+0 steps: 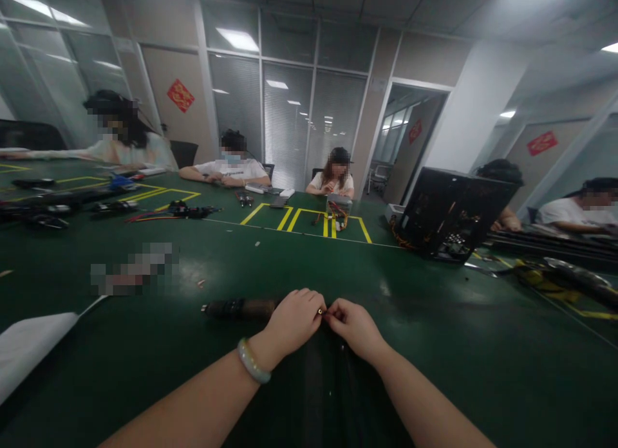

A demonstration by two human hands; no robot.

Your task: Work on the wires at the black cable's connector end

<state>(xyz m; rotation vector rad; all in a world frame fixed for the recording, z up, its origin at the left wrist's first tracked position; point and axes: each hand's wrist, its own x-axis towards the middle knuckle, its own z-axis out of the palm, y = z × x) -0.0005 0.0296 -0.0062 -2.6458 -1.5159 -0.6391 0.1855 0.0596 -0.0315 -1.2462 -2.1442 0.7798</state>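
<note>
A dark, barrel-shaped electric screwdriver (251, 309) lies across the green table, its narrow metal tip pointing left. My left hand (298, 316) is closed over its right end and hides that part; a pale bangle (253, 362) circles the wrist. Close against it, my right hand (356, 326) is closed in a pinch, fingertips meeting those of the left. What sits in the pinch is too small to make out. A small gold-coloured glint shows at the left fingers. Below the hands, a dark cord (344, 371) seems to run toward the near edge.
A black computer case (454, 213) stands tilted at the right, near a power supply with coloured wires (339, 206). Cables and dark tools (178, 210) lie at the left. A white sheet (33, 345) is at the near left. Several people sit around the table.
</note>
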